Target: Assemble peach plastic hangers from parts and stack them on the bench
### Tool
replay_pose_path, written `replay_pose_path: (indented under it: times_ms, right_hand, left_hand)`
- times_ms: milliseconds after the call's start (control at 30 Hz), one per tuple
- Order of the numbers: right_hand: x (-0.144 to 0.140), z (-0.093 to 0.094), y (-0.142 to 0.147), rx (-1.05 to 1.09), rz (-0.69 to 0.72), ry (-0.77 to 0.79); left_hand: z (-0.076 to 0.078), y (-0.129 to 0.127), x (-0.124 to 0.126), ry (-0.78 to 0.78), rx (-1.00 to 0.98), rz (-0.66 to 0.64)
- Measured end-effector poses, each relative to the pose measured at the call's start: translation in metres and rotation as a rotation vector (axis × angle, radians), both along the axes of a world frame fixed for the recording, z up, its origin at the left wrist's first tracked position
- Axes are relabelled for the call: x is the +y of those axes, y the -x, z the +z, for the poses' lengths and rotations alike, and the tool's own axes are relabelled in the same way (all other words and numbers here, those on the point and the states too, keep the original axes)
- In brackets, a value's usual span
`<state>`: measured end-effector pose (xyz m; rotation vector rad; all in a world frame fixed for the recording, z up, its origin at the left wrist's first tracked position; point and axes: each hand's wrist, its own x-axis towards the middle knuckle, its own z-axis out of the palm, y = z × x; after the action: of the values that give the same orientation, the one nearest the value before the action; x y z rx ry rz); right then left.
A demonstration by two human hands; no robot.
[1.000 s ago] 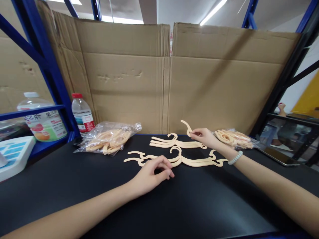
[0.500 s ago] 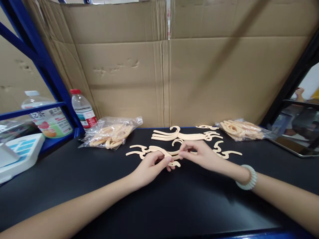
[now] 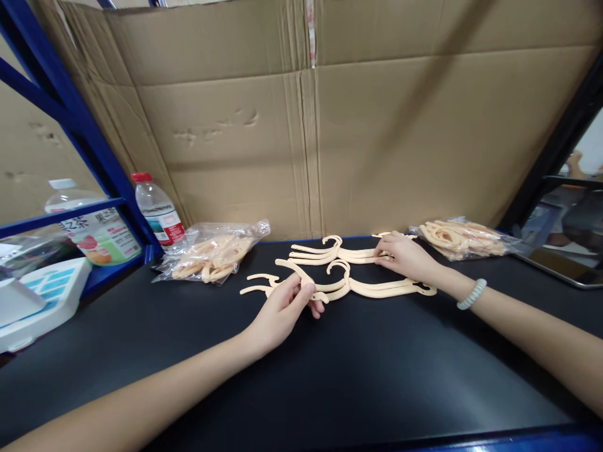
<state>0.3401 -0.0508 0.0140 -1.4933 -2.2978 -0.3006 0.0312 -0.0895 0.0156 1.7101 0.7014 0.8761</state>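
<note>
— So, starting at the left edge of the black table (image 3: 141, 351), what's there?

— A white box with blue squares (image 3: 38, 301) sits at the far left, and behind it, on the blue shelf (image 3: 70, 210), a large juice bottle (image 3: 94, 229). A small water bottle with a red cap (image 3: 157, 210) stands at the back left corner, just beside a clear bag of cream hangers (image 3: 211, 254) lying along the back edge.

— And the left hand (image 3: 277, 311)?

— It is near the middle of the table. Thumb and forefinger are pinched narrow on a cream hanger piece (image 3: 294, 273), which rises from the fingertips and slants back to the left. Under and behind the fingers, the front hanger (image 3: 372, 289) lies flat, its hook just right of the hand.

— The right hand (image 3: 407, 257)?

— It rests palm down on the right arm of the back stack of hangers (image 3: 330, 254), close to the back edge, fingers loosely curled over the plastic. Whether they actually grip it I can't quite tell; they may only press on it. A pale bead bracelet (image 3: 471, 294) circles that wrist.

— Further right?

— A second bag of hangers (image 3: 464, 237) at the back right, and a tablet (image 3: 565, 248) at the right edge. Cardboard (image 3: 306, 138) walls off the back.
</note>
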Motion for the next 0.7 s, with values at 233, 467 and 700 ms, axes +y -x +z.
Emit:
replay_pose_path:
  times_ms: [233,467,700]
  right_hand:
    - [-0.004,0.004,0.002,0.213,0.015,0.096]
    - [-0.018,0.025,-0.003,0.446,0.074,0.171]
    - [-0.028,0.036,-0.012,0.562,0.133,0.333]
  left_hand:
    - [0.009,0.004,0.006,0.025,-0.113,0.165]
    - [0.018,0.020,0.028,0.076,-0.197,0.236]
    - [0.019,0.027,0.036,0.262,-0.288,0.178]
